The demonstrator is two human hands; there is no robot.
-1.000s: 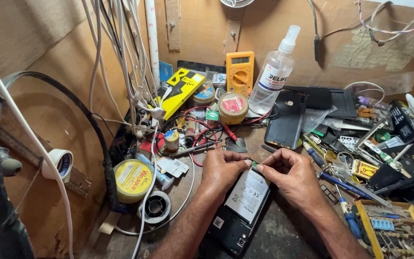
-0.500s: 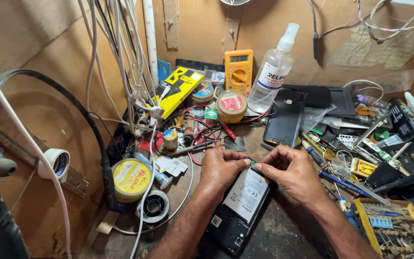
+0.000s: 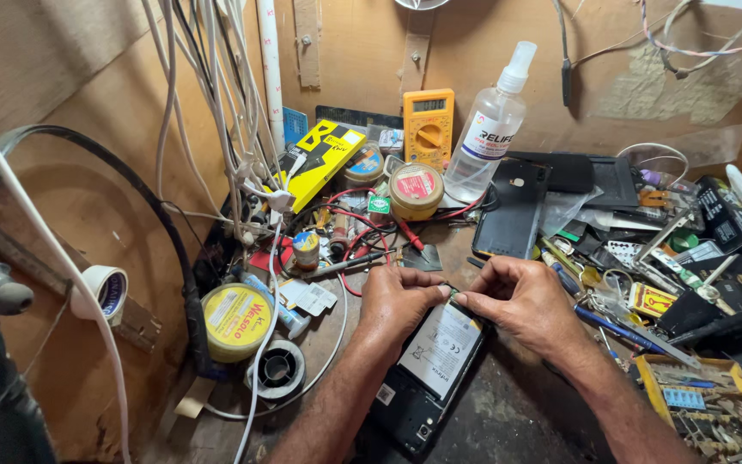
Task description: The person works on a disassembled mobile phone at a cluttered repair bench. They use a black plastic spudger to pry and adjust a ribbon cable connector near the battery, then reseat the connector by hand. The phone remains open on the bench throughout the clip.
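Cluttered bench (image 3: 508, 412): both hands pinch small part (image 3: 452, 295) over phone's white-labelled battery (image 3: 440, 348); yellow tin (image 3: 234, 315) left.

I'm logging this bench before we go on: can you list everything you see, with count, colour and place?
opened phone: one, black with a white-labelled battery, bench centre under the hands
small part: one, greenish, pinched between both hands' fingertips
multimeter: one, orange, against the back wall
spray bottle: one, clear with white nozzle, right of the multimeter
round tins: two, gold-rimmed, below the multimeter
yellow tin: one, yellow lid, bench left
solder spool: one, black, beside the yellow tin
black phone back: one, right of centre
white cables: a bundle, hanging at left
parts tray: one, yellow, lower right
left hand: one, on the phone's top edge
right hand: one, facing it
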